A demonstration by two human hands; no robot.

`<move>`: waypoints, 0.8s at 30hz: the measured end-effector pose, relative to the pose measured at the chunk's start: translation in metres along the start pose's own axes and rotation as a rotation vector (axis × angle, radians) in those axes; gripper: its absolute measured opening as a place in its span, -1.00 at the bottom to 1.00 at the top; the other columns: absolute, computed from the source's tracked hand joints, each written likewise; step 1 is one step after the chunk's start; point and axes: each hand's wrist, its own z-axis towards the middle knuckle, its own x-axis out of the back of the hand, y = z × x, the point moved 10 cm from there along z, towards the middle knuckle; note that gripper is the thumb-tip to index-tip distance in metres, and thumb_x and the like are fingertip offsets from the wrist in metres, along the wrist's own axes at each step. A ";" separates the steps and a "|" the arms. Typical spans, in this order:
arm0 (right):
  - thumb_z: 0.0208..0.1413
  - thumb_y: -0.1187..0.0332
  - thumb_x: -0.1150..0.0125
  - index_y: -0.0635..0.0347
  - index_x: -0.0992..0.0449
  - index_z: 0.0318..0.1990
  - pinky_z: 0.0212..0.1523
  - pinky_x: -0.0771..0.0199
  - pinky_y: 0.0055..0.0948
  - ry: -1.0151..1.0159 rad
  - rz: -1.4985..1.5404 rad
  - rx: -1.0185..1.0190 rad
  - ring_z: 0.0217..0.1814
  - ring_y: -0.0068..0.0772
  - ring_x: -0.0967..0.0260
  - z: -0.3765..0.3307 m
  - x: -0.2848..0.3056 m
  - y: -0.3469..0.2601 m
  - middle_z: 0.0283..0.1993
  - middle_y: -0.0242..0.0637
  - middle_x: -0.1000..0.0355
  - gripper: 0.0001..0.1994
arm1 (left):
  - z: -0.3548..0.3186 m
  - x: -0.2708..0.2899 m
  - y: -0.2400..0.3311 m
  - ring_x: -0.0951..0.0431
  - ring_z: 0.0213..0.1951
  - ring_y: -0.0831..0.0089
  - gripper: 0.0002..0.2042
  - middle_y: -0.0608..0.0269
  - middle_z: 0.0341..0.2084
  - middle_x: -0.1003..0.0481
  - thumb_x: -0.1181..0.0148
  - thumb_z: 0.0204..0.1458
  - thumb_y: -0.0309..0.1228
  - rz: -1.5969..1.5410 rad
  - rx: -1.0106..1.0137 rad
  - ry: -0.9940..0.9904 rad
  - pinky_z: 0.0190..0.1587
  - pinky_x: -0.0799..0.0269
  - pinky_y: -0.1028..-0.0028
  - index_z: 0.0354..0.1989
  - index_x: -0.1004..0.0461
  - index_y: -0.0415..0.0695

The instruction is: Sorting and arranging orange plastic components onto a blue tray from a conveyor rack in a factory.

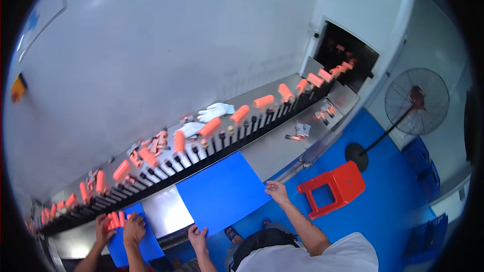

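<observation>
A flat blue sheet (222, 191) lies over the front of the metal bench, its near edge jutting toward me. My left hand (198, 238) grips its near left corner, thumb on top. At the right corner my right hand (277, 192) pinches the edge, fingers curled. Beyond the sheet runs a line of upright black holders (222, 138), several topped with orange cylinder-shaped pieces (209, 126), slightly blurred.
To the left, a co-worker's hands (134, 228) handle orange pieces (117, 219) over another blue sheet (138, 247). White gloves (216, 112) and loose small parts lie behind the line. The line enters a dark opening (348, 53). A red stool (338, 186) and standing fan (416, 102) are at right.
</observation>
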 end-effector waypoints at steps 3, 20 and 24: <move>0.00 0.51 -0.36 0.22 -0.57 -0.05 -0.15 -0.54 -0.46 0.091 -0.396 0.276 -0.18 -0.36 -0.51 -0.001 0.006 -0.056 -0.13 -0.20 -0.53 -0.69 | 0.022 0.025 -0.009 -0.59 -0.30 0.43 -0.53 0.16 -0.30 -0.57 -0.32 0.01 -0.58 0.145 -0.151 0.001 -0.40 -0.55 0.47 0.08 -0.25 -0.22; 0.02 0.27 -0.28 0.16 -0.62 -0.24 -0.18 -0.57 -0.19 -0.272 -0.981 1.234 -0.21 -0.11 -0.55 0.043 -0.169 -0.395 -0.33 -0.16 -0.55 -0.80 | -0.050 -0.329 0.371 -0.52 -0.13 -0.10 -0.74 -0.14 -0.22 -0.53 -0.15 -0.09 -0.59 1.443 -1.210 -0.100 -0.07 -0.45 0.09 -0.16 -0.46 -0.24; -0.05 0.34 -0.30 0.20 -0.59 -0.33 -0.21 -0.56 -0.12 -0.309 -0.994 1.138 -0.22 -0.03 -0.56 0.051 -0.200 -0.392 -0.33 -0.07 -0.55 -0.85 | -0.035 -0.320 0.376 -0.61 -0.30 -0.07 -0.75 -0.16 -0.43 -0.57 -0.19 0.02 -0.37 1.441 -1.062 0.030 -0.20 -0.49 0.12 -0.21 -0.51 -0.30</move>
